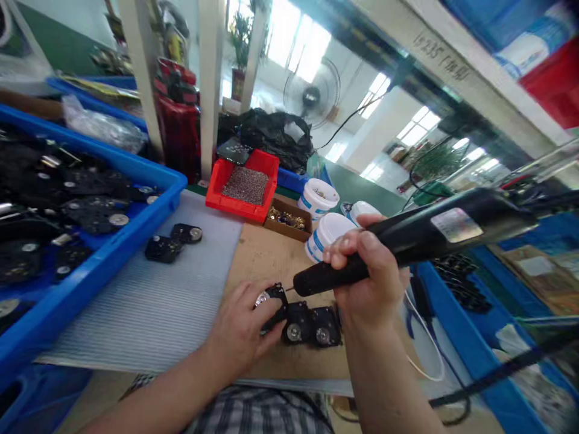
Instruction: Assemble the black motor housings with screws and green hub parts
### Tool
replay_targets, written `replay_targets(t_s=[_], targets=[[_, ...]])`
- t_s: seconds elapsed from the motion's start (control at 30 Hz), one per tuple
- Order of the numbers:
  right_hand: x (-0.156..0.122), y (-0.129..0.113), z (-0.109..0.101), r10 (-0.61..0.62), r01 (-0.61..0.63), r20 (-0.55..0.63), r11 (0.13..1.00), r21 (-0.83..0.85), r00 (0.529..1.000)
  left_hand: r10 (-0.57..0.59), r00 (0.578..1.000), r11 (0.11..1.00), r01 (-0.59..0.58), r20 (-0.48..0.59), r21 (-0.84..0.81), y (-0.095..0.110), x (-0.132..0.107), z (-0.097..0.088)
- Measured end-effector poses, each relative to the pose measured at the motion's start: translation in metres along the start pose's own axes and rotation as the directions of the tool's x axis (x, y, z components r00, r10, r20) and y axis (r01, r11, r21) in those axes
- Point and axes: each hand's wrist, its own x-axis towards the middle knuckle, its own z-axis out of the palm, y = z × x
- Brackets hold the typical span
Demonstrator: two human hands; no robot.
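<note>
My left hand is closed around a small black housing with a silver disc, held over the brown board. A black electric screwdriver lies in the grip of my right hand. Its thin bit points left and ends at the upper edge of the held housing; whether it touches a screw I cannot tell. Close by on the right, two similar black housings rest side by side on the board. Two more small black parts lie on the ribbed mat to the left.
At the left stands a blue crate full of black housings. Behind the board are a red bin of tiny screws, a cardboard box of brass-coloured parts and white tubs. Another blue crate and cables flank the right side.
</note>
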Motion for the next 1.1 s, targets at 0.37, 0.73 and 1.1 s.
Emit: replay_targets(t_s=[0.37,0.73,1.1], targets=[[0.002,0.010,0.004,0.018,-0.017,0.002,0.998,-0.064,1.000,-0.007,1.000,1.000,0.007,-0.021,0.025,0.002,-0.001,-0.001],[-0.001,0.017,0.012,0.040,-0.034,0.136,0.998,-0.048,0.990,0.010,0.999,1.000,-0.009,-0.051,0.021,0.003,0.001,0.000],[0.000,0.025,0.006,0.079,-0.068,0.206,0.996,-0.062,0.975,-0.002,0.999,1.000,0.002,-0.052,0.002,0.000,-0.002,0.003]])
